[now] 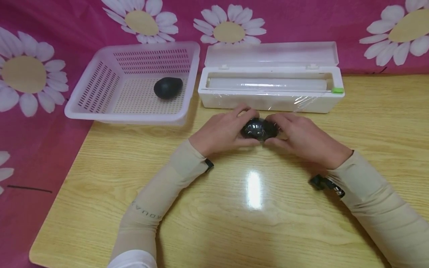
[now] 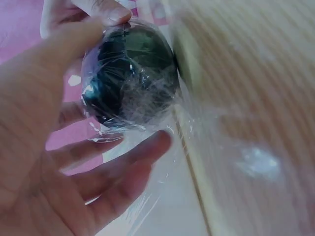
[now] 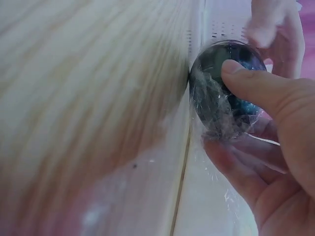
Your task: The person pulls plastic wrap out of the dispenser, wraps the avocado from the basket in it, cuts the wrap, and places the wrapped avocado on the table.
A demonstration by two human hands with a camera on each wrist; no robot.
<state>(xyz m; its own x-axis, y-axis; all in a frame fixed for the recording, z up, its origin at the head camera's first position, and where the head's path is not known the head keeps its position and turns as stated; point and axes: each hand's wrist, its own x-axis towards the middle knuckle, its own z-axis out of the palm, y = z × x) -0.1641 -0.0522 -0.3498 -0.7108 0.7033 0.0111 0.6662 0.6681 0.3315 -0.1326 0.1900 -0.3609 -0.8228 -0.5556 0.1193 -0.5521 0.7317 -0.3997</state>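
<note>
1. between the left forearm [image 1: 159, 190] and the right forearm [image 1: 375, 201], the bare table [image 1: 214, 223] gives wide room to pass.
2. it gives room also to the right of the white box [image 1: 268, 102].
3. this box bars the way beyond the left hand [image 1: 219, 132] and the right hand [image 1: 301, 136]; its raised lid [image 1: 271, 55] stands higher behind.
4. the basket [image 1: 134, 118] has walls around, but from above a hand can enter, beside the dark oval object [image 1: 167, 88].
5. the wrapped dark object [image 1: 256, 128] fills the gap between the hands.
</note>
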